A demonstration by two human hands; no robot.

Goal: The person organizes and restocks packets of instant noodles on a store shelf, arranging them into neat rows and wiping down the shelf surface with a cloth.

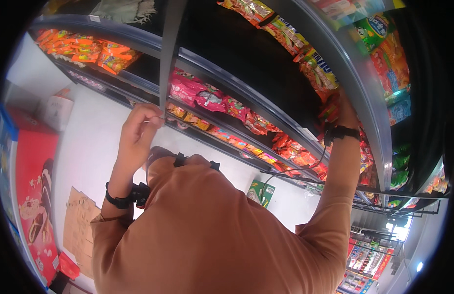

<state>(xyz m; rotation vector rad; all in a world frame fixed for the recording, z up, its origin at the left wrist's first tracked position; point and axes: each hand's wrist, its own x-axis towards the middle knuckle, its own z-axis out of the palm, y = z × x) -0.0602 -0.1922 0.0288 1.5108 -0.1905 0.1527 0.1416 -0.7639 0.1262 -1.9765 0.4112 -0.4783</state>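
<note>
My left hand (pixel 137 134) is raised in front of the snack shelves, its fingers curled together, with the fingertips at the lower end of a grey shelf upright (pixel 166 59). A black band sits on that wrist. My right hand (pixel 343 110) reaches into a higher shelf on the right and closes on a red snack packet (pixel 330 110); its fingers are partly hidden behind the grey shelf edge (pixel 352 83). A black wrist strap with a thin cable hangs from the right wrist. My orange-brown shirt fills the lower middle.
Pink packets (pixel 197 93) and rows of red and orange packets (pixel 290 152) line the shelves. Orange packets (pixel 85 49) lie on the far upper left shelf. A red chest freezer (pixel 33 196), flat cardboard (pixel 80 223), a white box (pixel 55 111) and a green box (pixel 260 192) stand on the floor.
</note>
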